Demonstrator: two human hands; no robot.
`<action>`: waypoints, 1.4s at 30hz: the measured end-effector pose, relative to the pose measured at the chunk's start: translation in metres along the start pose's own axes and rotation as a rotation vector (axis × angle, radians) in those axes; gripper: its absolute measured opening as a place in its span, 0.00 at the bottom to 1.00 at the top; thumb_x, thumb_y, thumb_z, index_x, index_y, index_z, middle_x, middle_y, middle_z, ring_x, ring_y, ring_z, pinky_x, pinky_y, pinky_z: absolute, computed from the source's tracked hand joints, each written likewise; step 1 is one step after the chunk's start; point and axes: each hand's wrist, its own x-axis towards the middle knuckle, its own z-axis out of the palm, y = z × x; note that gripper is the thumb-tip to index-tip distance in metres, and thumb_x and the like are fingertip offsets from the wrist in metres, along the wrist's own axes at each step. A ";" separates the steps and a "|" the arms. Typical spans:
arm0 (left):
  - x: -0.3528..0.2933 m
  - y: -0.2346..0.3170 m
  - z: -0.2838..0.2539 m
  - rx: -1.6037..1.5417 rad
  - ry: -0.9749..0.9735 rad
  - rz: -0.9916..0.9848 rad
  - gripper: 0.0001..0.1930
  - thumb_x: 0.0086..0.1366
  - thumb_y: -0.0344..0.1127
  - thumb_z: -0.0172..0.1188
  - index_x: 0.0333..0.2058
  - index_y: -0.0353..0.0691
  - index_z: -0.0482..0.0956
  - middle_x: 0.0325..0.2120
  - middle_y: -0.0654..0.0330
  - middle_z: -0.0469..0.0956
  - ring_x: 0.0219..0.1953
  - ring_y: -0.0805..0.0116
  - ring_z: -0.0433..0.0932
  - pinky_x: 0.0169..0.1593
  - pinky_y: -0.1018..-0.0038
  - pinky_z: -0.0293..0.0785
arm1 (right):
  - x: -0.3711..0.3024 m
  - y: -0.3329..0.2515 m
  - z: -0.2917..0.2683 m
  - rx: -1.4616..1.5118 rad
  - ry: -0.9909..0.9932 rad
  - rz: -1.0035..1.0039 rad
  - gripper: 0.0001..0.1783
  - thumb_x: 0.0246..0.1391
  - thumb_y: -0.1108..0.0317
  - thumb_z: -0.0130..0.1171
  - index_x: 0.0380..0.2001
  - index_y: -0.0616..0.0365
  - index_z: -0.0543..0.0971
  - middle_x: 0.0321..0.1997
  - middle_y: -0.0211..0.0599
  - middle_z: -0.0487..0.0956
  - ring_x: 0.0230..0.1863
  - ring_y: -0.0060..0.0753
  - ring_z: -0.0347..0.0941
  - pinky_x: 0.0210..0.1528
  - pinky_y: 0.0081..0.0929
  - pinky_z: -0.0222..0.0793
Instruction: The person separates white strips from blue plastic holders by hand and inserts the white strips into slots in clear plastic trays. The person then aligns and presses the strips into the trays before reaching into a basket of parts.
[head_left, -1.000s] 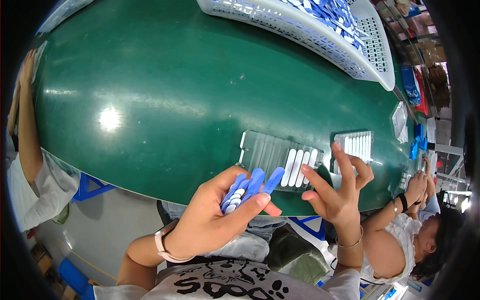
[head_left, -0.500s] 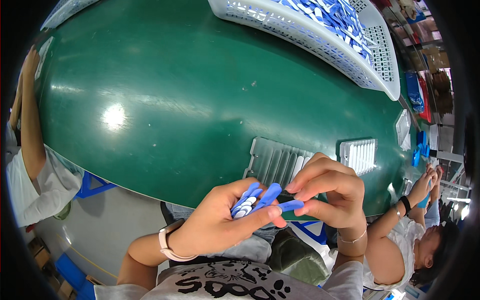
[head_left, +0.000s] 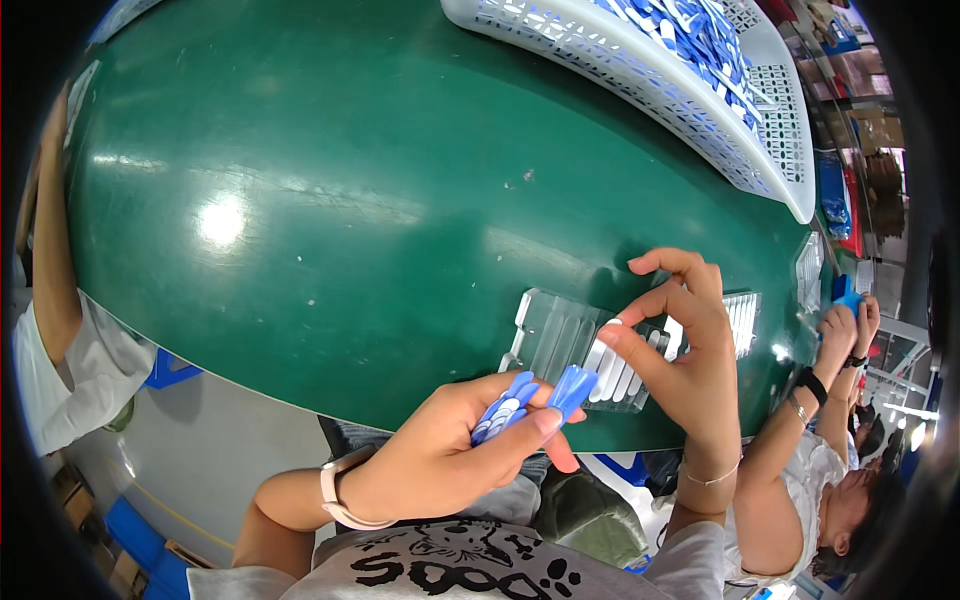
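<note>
My left hand is closed round a bunch of small flat blue-and-white plastic strips. Some fan out past the thumb, blue faces showing. Just right of it, a clear ribbed plastic tray lies on the table with white strips side by side in its right-hand grooves; the left grooves hold none. Over this tray, my right hand pinches the upper end of a white strip between thumb and forefinger, its other fingers raised. Whether that strip rests fully in its groove I cannot tell.
A second tray of white strips lies partly behind my right hand. At the far right of the green table stands a white perforated basket heaped with blue-and-white strips. Co-workers' arms show at left and right.
My right hand has moved from the bunch up and right to the tray, with a strip in its fingers. My left hand has stayed nearly in place, still holding the bunch.
</note>
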 end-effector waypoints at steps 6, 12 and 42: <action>0.002 -0.007 -0.002 0.063 -0.006 0.112 0.04 0.68 0.29 0.51 0.36 0.34 0.70 0.27 0.54 0.81 0.16 0.87 0.57 0.18 0.85 0.54 | -0.002 -0.007 0.004 0.096 0.091 -0.107 0.12 0.34 0.69 0.73 0.24 0.60 0.80 0.42 0.36 0.76 0.38 0.33 0.70 0.39 0.25 0.63; 0.003 -0.004 -0.005 0.063 -0.047 0.086 0.06 0.67 0.31 0.52 0.37 0.33 0.70 0.25 0.53 0.81 0.15 0.87 0.60 0.17 0.84 0.55 | -0.004 0.004 -0.009 0.466 -0.263 -0.356 0.11 0.38 0.73 0.68 0.31 0.56 0.84 0.31 0.32 0.81 0.31 0.30 0.71 0.34 0.26 0.64; -0.003 -0.011 -0.004 0.015 -0.010 0.138 0.13 0.69 0.29 0.47 0.48 0.30 0.72 0.31 0.49 0.81 0.13 0.85 0.59 0.18 0.85 0.57 | -0.008 -0.032 -0.007 0.367 -0.183 0.014 0.10 0.41 0.75 0.67 0.31 0.62 0.80 0.30 0.37 0.76 0.31 0.32 0.71 0.34 0.23 0.65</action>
